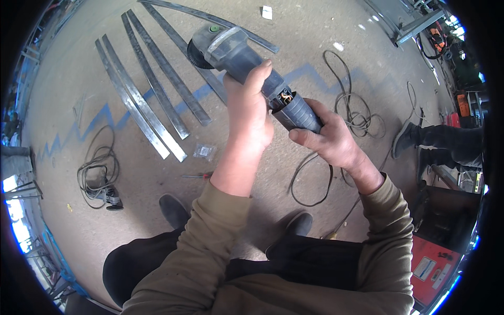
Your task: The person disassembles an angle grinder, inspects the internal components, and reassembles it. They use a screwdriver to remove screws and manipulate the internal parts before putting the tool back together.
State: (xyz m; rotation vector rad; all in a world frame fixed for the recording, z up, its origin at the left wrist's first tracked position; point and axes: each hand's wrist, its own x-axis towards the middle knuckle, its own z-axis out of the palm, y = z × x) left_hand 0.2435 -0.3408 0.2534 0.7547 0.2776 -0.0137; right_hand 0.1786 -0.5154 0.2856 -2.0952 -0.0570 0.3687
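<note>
Up in front of me an angle grinder (242, 59) is held at a slant, its head to the upper left. My left hand (248, 102) is wrapped round the body of the grinder, thumb on top. Closed round the grinder's rear cover (295, 113), a dark ribbed sleeve, is my right hand (332, 134). Between body and cover a gap shows copper-coloured inner parts (285, 97). A dark disc (197, 55) sits at the head. On the floor below lie a screwdriver (198, 176) with a red handle and a small clear plastic bag (204, 151).
Several flat metal bars (139, 107) lie on the concrete floor ahead. A second grinder with a coiled cable (100, 189) rests at the left. Loose cable loops (357, 118) spread at the right. Another person's legs (446, 139) and a red box (433, 268) are at the right.
</note>
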